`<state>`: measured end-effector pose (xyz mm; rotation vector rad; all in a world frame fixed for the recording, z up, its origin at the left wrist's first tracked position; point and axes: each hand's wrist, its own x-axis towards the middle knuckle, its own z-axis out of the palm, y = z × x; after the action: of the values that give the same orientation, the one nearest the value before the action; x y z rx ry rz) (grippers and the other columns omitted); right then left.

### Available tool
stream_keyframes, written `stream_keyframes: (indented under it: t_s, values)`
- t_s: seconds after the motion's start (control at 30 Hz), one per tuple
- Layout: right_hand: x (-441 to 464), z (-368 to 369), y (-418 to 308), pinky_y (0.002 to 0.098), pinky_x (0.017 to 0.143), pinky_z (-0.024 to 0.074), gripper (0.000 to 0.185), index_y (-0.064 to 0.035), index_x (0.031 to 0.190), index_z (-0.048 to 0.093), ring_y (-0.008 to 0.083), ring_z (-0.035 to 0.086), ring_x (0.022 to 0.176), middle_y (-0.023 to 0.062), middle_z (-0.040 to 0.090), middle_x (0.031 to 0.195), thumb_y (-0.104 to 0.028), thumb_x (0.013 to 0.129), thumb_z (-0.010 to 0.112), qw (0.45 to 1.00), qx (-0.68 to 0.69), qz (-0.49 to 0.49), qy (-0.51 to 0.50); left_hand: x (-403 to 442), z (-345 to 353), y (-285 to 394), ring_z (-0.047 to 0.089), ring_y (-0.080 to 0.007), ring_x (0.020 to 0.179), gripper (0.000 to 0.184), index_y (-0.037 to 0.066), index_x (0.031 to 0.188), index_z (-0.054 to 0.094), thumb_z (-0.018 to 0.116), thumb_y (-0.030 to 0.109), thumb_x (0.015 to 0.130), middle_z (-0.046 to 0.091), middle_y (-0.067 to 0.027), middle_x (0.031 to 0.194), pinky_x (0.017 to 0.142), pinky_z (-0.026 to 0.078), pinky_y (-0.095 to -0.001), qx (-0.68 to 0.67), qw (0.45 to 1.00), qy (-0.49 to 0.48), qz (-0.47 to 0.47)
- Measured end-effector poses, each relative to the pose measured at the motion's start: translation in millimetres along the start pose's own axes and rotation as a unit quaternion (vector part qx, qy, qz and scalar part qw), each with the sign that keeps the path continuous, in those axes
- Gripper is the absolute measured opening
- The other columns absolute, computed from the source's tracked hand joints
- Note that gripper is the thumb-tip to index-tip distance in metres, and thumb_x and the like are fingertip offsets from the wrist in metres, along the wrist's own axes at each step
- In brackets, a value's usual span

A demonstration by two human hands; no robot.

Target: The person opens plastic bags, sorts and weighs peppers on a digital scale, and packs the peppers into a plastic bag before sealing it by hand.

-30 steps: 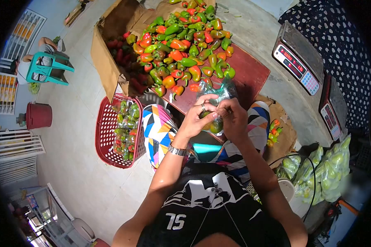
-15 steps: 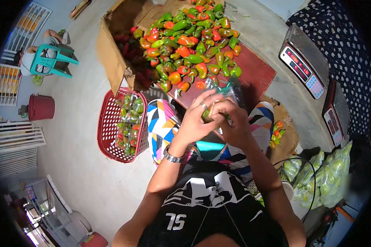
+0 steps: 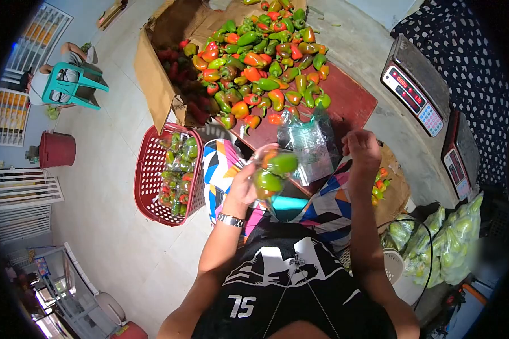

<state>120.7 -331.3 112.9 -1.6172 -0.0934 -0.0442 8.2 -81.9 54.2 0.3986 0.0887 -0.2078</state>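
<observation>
My left hand [image 3: 244,183] is closed around a clear plastic bag of peppers [image 3: 276,174], green with some orange, held above my lap. Raised to the right, my right hand [image 3: 363,148] has its fingers curled; whether anything is in them is hidden. Between the two hands, a stack of clear plastic bags [image 3: 309,144] lies at the near edge of a red tabletop [image 3: 347,96]. Beyond it, a large heap of loose red, orange and green peppers [image 3: 260,68] spills from a cardboard box [image 3: 153,79] lying on its side.
On the left, a red perforated basket [image 3: 144,186] contains several bagged lots of peppers. Two digital scales [image 3: 415,90] stand at the right. Bags of green produce [image 3: 449,243] and loose peppers on cardboard [image 3: 398,203] lie lower right. A person sits on a teal chair [image 3: 68,85].
My hands were together around the peppers and have moved apart. The left now holds the bagged peppers alone, lower and turned; the right has moved away to the right, uncovering the plastic bags.
</observation>
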Motion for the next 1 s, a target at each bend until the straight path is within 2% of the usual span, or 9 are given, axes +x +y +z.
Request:
stream_keyframes:
  t_s: [0.03,0.3,0.53,0.6,0.67,0.7,0.73,0.87,1.0]
  values:
    - [-1.1,-9.9,0.1,0.0264,0.07,0.0456,0.014,-0.003,0.109,0.064,0.0108,0.057,0.077,0.0028,0.064,0.09,-0.015,0.102,0.066,0.999,0.012,0.037,0.003,-3.7,-4.1,4.1,0.058,-0.037,0.131,0.099,0.004,0.156,0.036,0.082,0.052,0.083,0.055,-0.0169,0.143,0.112,0.048,-0.0491,0.003,1.0,-0.004,0.018]
    - [-37.3,-71.5,20.7,0.0256,0.068,0.0459,0.012,-0.0039,0.103,0.066,0.0087,0.058,0.076,0.0014,0.066,0.088,-0.015,0.099,0.069,0.989,-0.012,0.146,0.015,-97.1,-45.4,121.5,0.066,-0.0334,0.117,0.085,0.006,0.151,0.047,0.082,0.013,0.074,0.062,-0.0163,0.134,0.091,0.061,-0.0429,0.251,0.945,0.183,0.102]
    - [-71.4,-105.3,-12.6,0.0259,0.075,0.0491,0.017,-0.004,0.108,0.07,0.0094,0.063,0.086,0.0012,0.07,0.094,-0.018,0.098,0.072,0.824,0.01,0.317,-0.47,-223.1,-222.2,197.9,0.068,-0.023,0.106,0.052,0.002,0.13,0.06,0.072,0.005,0.079,0.07,-0.0125,0.12,0.089,0.056,-0.0376,0.581,0.596,0.547,0.086]
    - [-79.0,-107.9,-20.7,0.0263,0.075,0.0496,0.02,-0.0039,0.107,0.071,0.0093,0.064,0.087,0.0012,0.071,0.095,-0.021,0.098,0.073,0.762,0.005,0.362,-0.537,-261.4,-297.9,182.7,0.07,-0.0245,0.094,0.042,0.0,0.118,0.065,0.073,0.01,0.078,0.074,-0.0139,0.109,0.087,0.055,-0.038,0.598,0.558,0.552,0.16]
    - [-83.4,-111.8,-27.5,0.0264,0.074,0.0503,0.023,-0.0036,0.106,0.072,0.0091,0.065,0.087,0.0009,0.071,0.094,-0.026,0.099,0.073,0.724,-0.034,0.378,-0.576,-260.9,-273.8,160.3,0.068,-0.0278,0.081,0.035,-0.002,0.105,0.067,0.077,0.017,0.077,0.074,-0.0132,0.092,0.085,0.055,-0.0383,0.644,0.433,0.63,-0.001]
    - [-85.2,-115.2,-31.1,0.0264,0.073,0.0507,0.026,-0.0034,0.106,0.072,0.009,0.065,0.087,0.0006,0.071,0.093,-0.028,0.099,0.073,0.719,-0.069,0.375,-0.581,-262.9,-273.9,147.4,0.068,-0.0305,0.08,0.035,-0.003,0.1,0.071,0.08,0.021,0.076,0.075,-0.0146,0.087,0.083,0.055,-0.0391,0.661,0.382,0.645,0.026]
    - [-88.5,-119.2,-33.5,0.0264,0.072,0.0511,0.028,-0.0032,0.106,0.073,0.0088,0.066,0.087,0.0003,0.071,0.091,-0.031,0.099,0.074,0.713,-0.104,0.372,-0.585,-251.6,-244.0,142.9,0.073,-0.032,0.086,0.039,-0.002,0.105,0.075,0.082,0.023,0.076,0.077,-0.0157,0.089,0.085,0.056,-0.0402,0.62,0.41,0.668,-0.046]
    - [-114.8,-165.0,-8.8,0.0281,0.067,0.052,0.024,-0.0044,0.105,0.074,0.0094,0.067,0.081,0.0006,0.074,0.089,-0.027,0.098,0.07,0.659,-0.083,0.433,-0.609,-238.0,-208.0,119.6,0.074,-0.0269,0.085,0.032,-0.002,0.106,0.076,0.081,0.024,0.087,0.078,-0.0165,0.096,0.081,0.057,-0.0387,0.685,0.351,0.635,0.063]
    - [-161.7,-206.6,33.2,0.0335,0.068,0.0536,0.024,-0.0052,0.103,0.076,0.0153,0.069,0.077,0.0042,0.076,0.091,-0.026,0.099,0.065,0.556,-0.153,0.544,-0.609,-189.0,-131.8,100.2,0.071,-0.0217,0.079,0.013,-0.001,0.098,0.073,0.071,0.012,0.096,0.075,-0.0121,0.091,0.077,0.057,-0.0352,0.627,0.499,0.57,0.184]
